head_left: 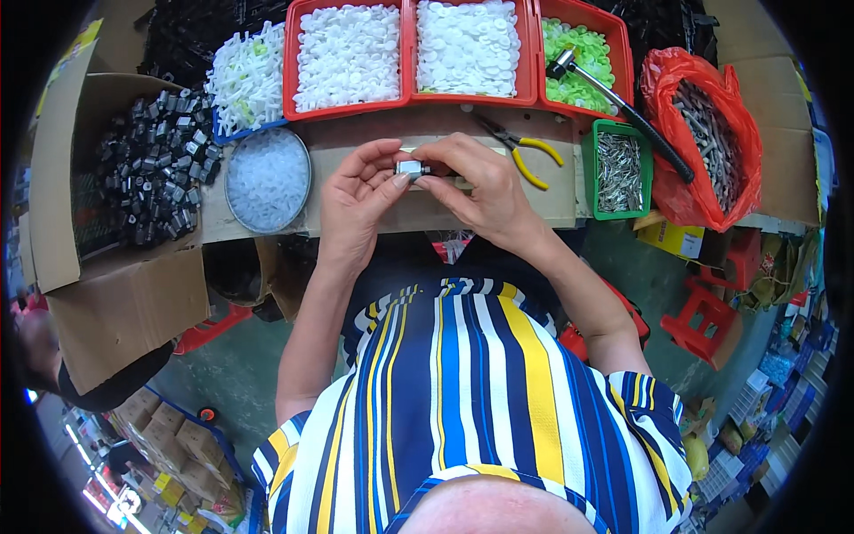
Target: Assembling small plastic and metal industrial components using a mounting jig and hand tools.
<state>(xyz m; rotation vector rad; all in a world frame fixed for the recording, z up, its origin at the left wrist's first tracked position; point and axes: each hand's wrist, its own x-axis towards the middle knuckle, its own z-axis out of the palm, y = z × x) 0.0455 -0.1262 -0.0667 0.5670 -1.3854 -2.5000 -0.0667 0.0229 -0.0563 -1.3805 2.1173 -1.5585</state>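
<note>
Over the workbench, both hands meet at a small part (410, 167) with a shiny silver-white body and dark ends. My left hand (358, 198) pinches it between thumb and fingers from the left. The thumb and index finger of my right hand (480, 182) close on its right end. What the right fingertips cover is partly hidden. Just beyond the right hand lie pliers (534, 158) with yellow handles. Left of my left hand stands a round metal dish (309, 182) of small translucent pieces (267, 178).
Red trays (411, 62) of white and green plastic pieces line the back. At left is a cardboard box (124, 298) of dark parts (160, 160). On the right are a green basket (623, 214) of metal pins, a hammer (640, 125) and a red bag (747, 133) of grey parts.
</note>
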